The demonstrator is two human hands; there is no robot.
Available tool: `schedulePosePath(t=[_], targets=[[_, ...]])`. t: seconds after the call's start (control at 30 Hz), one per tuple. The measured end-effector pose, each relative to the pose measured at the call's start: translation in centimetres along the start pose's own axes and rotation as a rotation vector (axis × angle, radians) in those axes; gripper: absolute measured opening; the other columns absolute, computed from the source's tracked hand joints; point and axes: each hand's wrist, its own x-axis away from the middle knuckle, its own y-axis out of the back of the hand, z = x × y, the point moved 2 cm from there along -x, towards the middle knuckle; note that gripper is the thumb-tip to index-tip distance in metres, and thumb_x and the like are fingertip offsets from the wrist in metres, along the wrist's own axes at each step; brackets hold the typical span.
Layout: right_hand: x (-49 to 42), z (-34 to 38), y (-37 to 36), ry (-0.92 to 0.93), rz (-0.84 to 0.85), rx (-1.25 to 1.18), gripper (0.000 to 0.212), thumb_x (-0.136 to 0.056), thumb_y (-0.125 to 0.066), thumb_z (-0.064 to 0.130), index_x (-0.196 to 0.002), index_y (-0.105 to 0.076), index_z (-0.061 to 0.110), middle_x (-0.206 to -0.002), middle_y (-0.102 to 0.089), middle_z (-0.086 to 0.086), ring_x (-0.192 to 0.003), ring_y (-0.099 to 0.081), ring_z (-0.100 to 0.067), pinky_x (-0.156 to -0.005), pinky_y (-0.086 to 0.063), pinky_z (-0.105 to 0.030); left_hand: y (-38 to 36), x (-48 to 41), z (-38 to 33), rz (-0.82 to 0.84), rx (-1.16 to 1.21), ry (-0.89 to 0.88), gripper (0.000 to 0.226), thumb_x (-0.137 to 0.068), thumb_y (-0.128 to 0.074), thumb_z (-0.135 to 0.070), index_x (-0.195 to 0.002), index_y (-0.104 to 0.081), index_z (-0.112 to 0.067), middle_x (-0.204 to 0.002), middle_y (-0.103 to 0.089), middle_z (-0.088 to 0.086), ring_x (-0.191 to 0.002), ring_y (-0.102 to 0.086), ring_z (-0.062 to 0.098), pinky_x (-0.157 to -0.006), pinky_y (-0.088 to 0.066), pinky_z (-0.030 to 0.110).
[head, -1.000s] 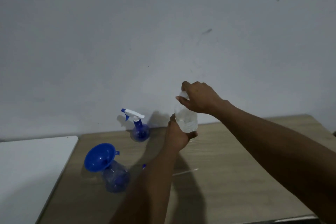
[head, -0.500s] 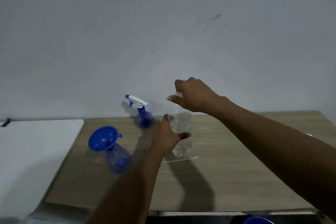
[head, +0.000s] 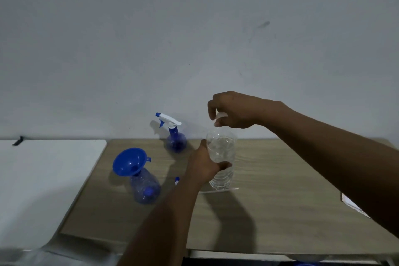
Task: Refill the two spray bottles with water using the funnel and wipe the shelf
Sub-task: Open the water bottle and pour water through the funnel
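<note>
A clear water bottle (head: 222, 157) stands upright on the wooden shelf top (head: 280, 190). My left hand (head: 204, 166) grips its middle. Just above its mouth, my right hand (head: 233, 110) pinches the white cap (head: 220, 117). A blue funnel (head: 129, 161) sits in the neck of a blue spray bottle (head: 144, 188) at the left, which has no sprayer on. A second blue spray bottle (head: 176, 141) with its white trigger head (head: 168, 119) stands by the wall. A loose sprayer part (head: 177, 180) and its thin tube lie behind my left wrist, mostly hidden.
A white surface (head: 38, 179) adjoins the wooden top on the left, with a small black item (head: 18, 141) at its far edge. A white paper corner (head: 352, 203) shows under my right forearm. A grey wall rises behind.
The water bottle went from lifted to standing on the shelf top. My right hand has taken the cap off and raised it slightly above the mouth. The view tilted downward.
</note>
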Motion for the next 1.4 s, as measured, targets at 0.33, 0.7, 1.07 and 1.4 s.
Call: schedulePosePath(t=[0.33, 0.7, 1.07, 1.4], targets=[[0.9, -0.8, -0.9, -0.057, -0.147, -0.123, 0.029, -0.091, -0.071, 0.038, -0.112, -0.068, 0.017, -0.108, -0.066, 0.003, -0.096, -0.058, -0.016, -0.080, -0.044, -0.028, -0.2, -0.1, 0.1, -0.001, -0.049, 0.016, 0.091, -0.050, -0.085, -0.062, -0.126, -0.046, -0.029, -0.115, -0.065, -0.010, -0.103, -0.063, 0.014, -0.089, -0.055, 0.037], [6.9, -5.1, -8.5, -0.497, -0.476, -0.552, 0.036, -0.080, -0.083, 0.030, -0.111, -0.068, 0.021, -0.093, -0.068, 0.002, -0.079, -0.066, -0.014, -0.074, -0.051, -0.025, -0.1, 0.3, 0.5, -0.029, -0.002, 0.020, 0.093, -0.049, -0.086, -0.060, -0.126, -0.046, -0.027, -0.114, -0.067, -0.007, -0.103, -0.064, 0.016, -0.088, -0.053, 0.037], [9.8, 1.7, -29.5, -0.684, -0.097, -0.639, 0.074, -0.076, -0.080, 0.029, -0.137, -0.037, 0.028, -0.098, -0.064, 0.001, -0.089, -0.063, -0.021, -0.082, -0.054, -0.043, -0.4, 1.2, 0.6, 0.003, 0.071, 0.052, 0.099, -0.050, -0.084, -0.065, -0.130, -0.039, -0.027, -0.125, -0.062, -0.003, -0.114, -0.059, 0.021, -0.095, -0.052, 0.043], [8.5, -1.9, -21.6, -0.721, -0.652, -0.951, 0.057, -0.078, -0.083, 0.037, -0.123, -0.051, 0.025, -0.109, -0.063, -0.002, -0.094, -0.062, -0.023, -0.075, -0.049, -0.027, 0.6, 2.0, 2.2, 0.089, 0.097, 0.049, 0.097, -0.055, -0.089, -0.045, -0.137, -0.040, -0.028, -0.129, -0.061, -0.004, -0.115, -0.060, 0.018, -0.097, -0.052, 0.042]])
